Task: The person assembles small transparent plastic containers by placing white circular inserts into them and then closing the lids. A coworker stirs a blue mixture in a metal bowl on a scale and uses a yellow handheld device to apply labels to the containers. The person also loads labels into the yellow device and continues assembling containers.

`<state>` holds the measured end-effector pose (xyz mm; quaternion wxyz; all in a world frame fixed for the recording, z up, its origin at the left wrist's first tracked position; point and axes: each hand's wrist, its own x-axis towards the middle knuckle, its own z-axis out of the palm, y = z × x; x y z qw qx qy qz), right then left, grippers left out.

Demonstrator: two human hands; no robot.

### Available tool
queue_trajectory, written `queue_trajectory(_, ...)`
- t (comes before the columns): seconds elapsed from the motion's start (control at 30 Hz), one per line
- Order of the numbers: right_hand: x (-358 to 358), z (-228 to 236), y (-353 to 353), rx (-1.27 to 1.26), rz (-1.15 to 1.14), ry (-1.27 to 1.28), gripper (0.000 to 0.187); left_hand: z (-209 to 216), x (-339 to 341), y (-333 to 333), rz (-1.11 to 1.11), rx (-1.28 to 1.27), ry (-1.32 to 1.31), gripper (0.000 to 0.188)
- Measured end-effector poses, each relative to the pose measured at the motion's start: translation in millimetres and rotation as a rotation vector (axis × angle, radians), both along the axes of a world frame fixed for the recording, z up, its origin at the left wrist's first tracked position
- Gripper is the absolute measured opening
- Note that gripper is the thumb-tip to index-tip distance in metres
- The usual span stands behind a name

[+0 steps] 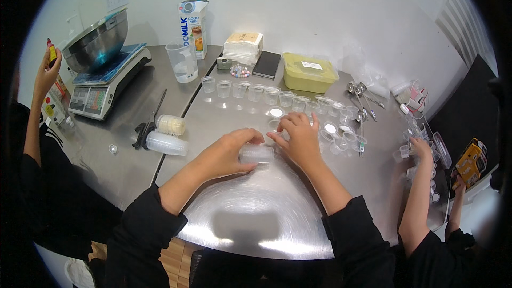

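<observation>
My left hand [230, 152] is wrapped round a nested stack of small clear plastic cups [258, 154], held on its side low over the steel table. Just to its right, my right hand [300, 137] curls its thumb and fingers at a single clear cup [273, 125], which the fingers partly cover. Behind my hands runs a curved row of small clear cups [255, 94]. More cups [349, 137], some with white discs, stand to the right of my right hand. A loose white disc [276, 112] lies on the table between the row and my right hand.
A second cup stack [166, 143] lies left beside black-handled scissors [142, 134]. Farther back are a scale [93, 101] with a steel bowl [98, 42], a measuring jug [182, 64], a green tub [309, 74] and measuring spoons [362, 93]. Other people's arms [418, 192] work at both sides.
</observation>
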<state>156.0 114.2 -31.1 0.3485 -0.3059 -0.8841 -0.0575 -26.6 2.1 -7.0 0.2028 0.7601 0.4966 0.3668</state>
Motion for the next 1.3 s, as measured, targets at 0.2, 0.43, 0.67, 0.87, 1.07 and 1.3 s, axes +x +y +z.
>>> queue_trajectory(0.2, 9, 19, -22, -0.337, 0.487, 0.165, 0.036, -1, -2, 0, 0.069, -0.028, -0.206, 0.048)
queue_trajectory(0.43, 0, 24, -36, -0.414, 0.621, 0.138, 0.041, 2, -3, -4, 0.077, -0.071, -0.246, 0.053)
queue_trajectory(0.67, 14, 40, -26, -0.464, 0.491, 0.085, 0.036, 1, -14, -7, 0.076, -0.019, -0.153, 0.053)
queue_trajectory(0.87, -24, 36, -5, -0.289, 0.299, 0.37, 0.026, 2, -29, -12, 0.131, -0.009, -0.136, 0.05)
queue_trajectory(1.07, -59, 7, -5, -0.125, 0.051, 0.063, 0.023, 4, -29, -13, 0.081, -0.084, -0.117, 0.049)
queue_trajectory(1.3, -33, 27, -26, -0.266, 0.326, 0.23, 0.028, 1, -27, -13, 0.052, -0.053, -0.227, 0.051)
